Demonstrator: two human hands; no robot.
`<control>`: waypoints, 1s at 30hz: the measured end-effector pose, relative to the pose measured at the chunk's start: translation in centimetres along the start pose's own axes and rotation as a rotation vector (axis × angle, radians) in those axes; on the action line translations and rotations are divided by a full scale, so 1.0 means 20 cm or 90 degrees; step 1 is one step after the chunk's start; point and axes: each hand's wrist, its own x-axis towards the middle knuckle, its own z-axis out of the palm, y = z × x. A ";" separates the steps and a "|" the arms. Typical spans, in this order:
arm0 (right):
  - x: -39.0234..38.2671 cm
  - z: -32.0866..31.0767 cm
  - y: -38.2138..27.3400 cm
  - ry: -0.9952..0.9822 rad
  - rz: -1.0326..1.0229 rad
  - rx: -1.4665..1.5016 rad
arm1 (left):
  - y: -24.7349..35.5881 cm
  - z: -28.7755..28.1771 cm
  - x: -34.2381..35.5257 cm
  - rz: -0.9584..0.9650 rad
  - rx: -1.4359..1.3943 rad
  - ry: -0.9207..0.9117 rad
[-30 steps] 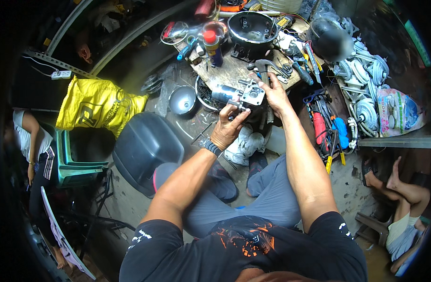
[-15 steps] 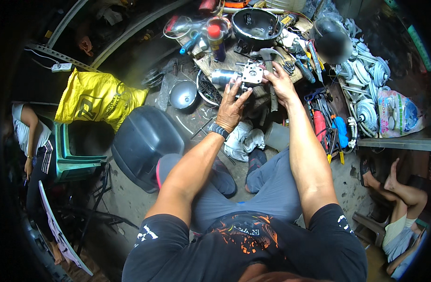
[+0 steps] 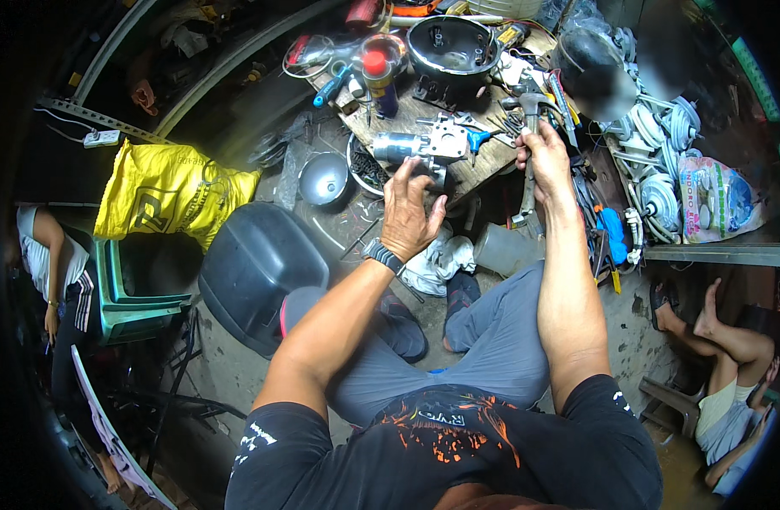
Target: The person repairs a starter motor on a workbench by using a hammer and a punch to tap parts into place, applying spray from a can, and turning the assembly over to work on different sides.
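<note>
My right hand [image 3: 546, 163] is wrapped round the handle of a claw hammer [image 3: 530, 109], its head pointing away from me, to the right of a metal motor-like part [image 3: 396, 147]. This part has a silver cylinder and a flat flange with holes, and lies near the front edge of a wooden bench [image 3: 496, 157]. My left hand [image 3: 411, 212] is just in front of it, thumb apart from the fingers. The fingertips reach its near side; whether they touch is unclear. A blue-handled tool [image 3: 477, 138] lies beside the flange.
On the bench stand a red-capped spray can [image 3: 380, 89] and a black round housing [image 3: 454, 61]. A silver bowl [image 3: 324, 180], a black case [image 3: 262, 272] and a yellow sack [image 3: 173, 191] are on the left. White coiled parts [image 3: 658, 191] crowd the right. Two people sit at the sides.
The hammer has moved right with my right hand, away from the motor-like part. My left hand has drawn back slightly and its thumb has spread. The blue-handled tool now shows.
</note>
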 end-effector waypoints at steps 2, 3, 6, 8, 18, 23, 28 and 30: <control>0.01 -0.03 0.00 0.015 -0.022 0.009 | 0.01 -0.04 0.01 -0.040 -0.041 0.031; 0.00 -0.03 -0.01 0.028 -0.037 0.017 | 0.00 -0.06 0.01 -0.061 -0.060 0.045; 0.02 -0.10 -0.05 0.077 -0.147 0.054 | -0.14 -0.11 0.07 -0.278 -0.150 0.178; 0.00 -0.14 -0.12 0.136 -0.251 0.035 | -0.29 -0.18 0.10 -0.392 -0.083 0.253; 0.13 -0.45 -0.05 0.142 -0.034 0.330 | -0.57 -0.65 0.29 -0.259 0.029 -0.274; 0.08 -0.43 -0.07 0.072 -0.032 0.279 | -0.89 -0.47 -0.26 -0.314 0.051 -0.545; -0.01 -0.41 -0.10 0.032 -0.023 0.263 | -1.00 0.09 -0.91 -0.519 0.247 -0.687; -0.03 -0.40 -0.11 0.042 -0.022 0.245 | -1.01 0.25 -1.09 -0.657 0.251 -0.587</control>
